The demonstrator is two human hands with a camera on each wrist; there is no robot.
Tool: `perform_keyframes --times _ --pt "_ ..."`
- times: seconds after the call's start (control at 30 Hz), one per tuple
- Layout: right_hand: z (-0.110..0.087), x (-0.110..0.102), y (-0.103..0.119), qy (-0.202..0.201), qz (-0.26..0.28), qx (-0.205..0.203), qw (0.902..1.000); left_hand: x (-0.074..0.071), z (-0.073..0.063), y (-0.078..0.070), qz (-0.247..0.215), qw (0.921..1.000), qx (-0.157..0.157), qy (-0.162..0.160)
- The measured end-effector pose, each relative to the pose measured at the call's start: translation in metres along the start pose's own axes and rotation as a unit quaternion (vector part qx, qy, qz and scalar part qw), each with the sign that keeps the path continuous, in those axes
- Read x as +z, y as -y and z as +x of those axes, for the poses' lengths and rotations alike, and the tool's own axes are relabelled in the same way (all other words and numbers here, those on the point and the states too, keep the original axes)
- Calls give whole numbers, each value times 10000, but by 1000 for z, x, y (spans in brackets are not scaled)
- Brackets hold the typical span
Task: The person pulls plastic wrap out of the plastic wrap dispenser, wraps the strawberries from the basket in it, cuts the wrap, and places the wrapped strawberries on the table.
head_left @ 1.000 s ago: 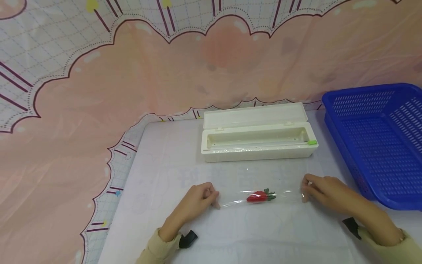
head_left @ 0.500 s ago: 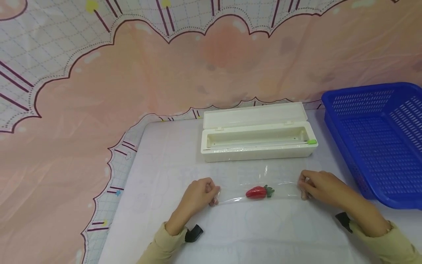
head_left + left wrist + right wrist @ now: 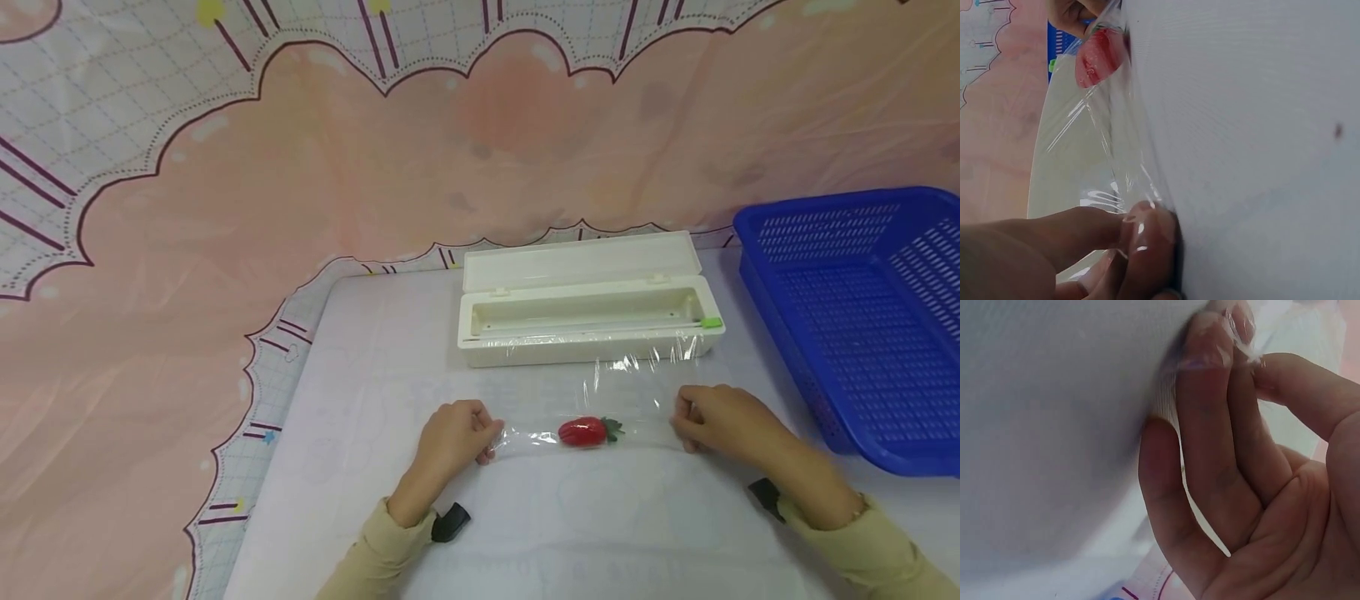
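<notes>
A red strawberry (image 3: 582,432) with green leaves lies on its side, wrapped in clear plastic wrap (image 3: 532,437) in front of the white box. My left hand (image 3: 453,437) pinches the left end of the wrap between thumb and fingers, as the left wrist view also shows. At the other end, my right hand (image 3: 726,425) pinches the wrap; its thumb and index finger meet on the crinkled film (image 3: 1241,337) in the right wrist view. The film stretches between both hands and runs back toward the white wrap dispenser box (image 3: 585,350), whose lid stands open.
A bright green slider (image 3: 710,322) sits at the right end of the box's cutting rail. To the right stands a blue perforated plastic basket (image 3: 795,367). A patterned pink cloth (image 3: 450,167) hangs behind the white table (image 3: 360,400).
Both hands have moved slightly away from the body toward the box, and a little closer together. The strawberry has rolled with the wrap, shifting slightly back and left.
</notes>
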State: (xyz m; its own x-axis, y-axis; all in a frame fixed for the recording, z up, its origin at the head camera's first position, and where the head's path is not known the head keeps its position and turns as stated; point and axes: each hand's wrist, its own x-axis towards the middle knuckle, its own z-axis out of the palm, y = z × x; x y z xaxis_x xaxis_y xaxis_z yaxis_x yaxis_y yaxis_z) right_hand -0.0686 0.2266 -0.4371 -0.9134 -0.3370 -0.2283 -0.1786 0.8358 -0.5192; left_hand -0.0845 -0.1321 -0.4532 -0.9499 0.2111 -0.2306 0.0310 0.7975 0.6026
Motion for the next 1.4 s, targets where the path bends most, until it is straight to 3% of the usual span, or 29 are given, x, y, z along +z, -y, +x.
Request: perform_keyframes --times 0.57,0.83,0.93,1.03,1.2,1.3,1.4 --pt "3 2 6 -668 -888 335 9932 -2 5 -5 786 9950 -3 -609" --pt "-1 1 1 -1078 -1236 270 9861 -4 3 -2 1021 9908 289 -834" --pt "0 0 2 -1129 -1197 51 9864 -4 2 0 1000 9904 337 -890" --pt "2 1 5 -1148 -1227 -431 9848 -3 1 1 1017 9889 411 -1001" --pt "4 3 11 -973 -1455 -1013 9793 -2 1 -1 1140 9819 979 -1156" --pt "5 4 11 -808 -1398 -1032 9815 -2 1 -3 1119 9822 1152 -973" --pt "4 4 9 -758 -1294 -1032 9833 -3 1 -3 965 9878 1050 -626"
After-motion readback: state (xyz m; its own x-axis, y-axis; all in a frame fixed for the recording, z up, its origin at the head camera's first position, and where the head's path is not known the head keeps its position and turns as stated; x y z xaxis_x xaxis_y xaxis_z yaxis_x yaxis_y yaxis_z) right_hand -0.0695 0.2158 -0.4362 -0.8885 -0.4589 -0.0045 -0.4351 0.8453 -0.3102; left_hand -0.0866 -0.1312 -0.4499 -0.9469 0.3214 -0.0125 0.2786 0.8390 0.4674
